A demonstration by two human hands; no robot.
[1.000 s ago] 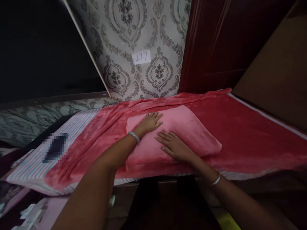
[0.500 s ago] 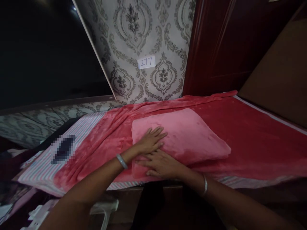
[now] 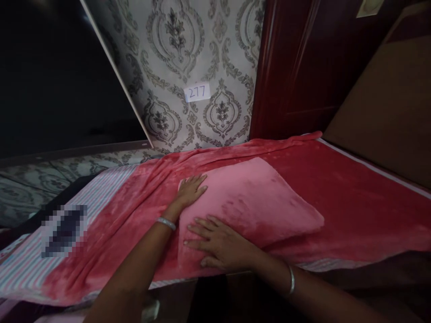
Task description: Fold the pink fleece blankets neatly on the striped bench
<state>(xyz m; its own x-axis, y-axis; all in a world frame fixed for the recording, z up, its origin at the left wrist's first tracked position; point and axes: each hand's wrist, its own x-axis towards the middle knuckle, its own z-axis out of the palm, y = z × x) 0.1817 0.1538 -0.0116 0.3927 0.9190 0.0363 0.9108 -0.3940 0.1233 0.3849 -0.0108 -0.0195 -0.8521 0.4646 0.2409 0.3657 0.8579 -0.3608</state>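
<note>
A pink plush pillow or folded cushion-like piece (image 3: 259, 193) lies flat on a red plush blanket (image 3: 340, 197). My left hand (image 3: 191, 192) rests on its far left corner, fingers outstretched. Lower down, my right hand (image 3: 220, 244) lies flat on its near left part with the fingers spread. Neither hand grips anything, and the two are apart. Darker brushed marks show in the plush between and right of the hands. Whether the pink piece is stuffed or only folded cloth, I cannot tell.
Beneath the blanket is a striped sheet (image 3: 104, 188), with a blurred dark object (image 3: 65, 231) on it at left. A large black screen (image 3: 63, 80) stands at back left. Behind are patterned wallpaper (image 3: 222, 67), a paper label reading 277 (image 3: 197, 92) and a dark red door (image 3: 296, 67).
My left hand has moved left and away from the right hand, onto the far left corner. My right hand has shifted slightly nearer me. The view has shifted a little.
</note>
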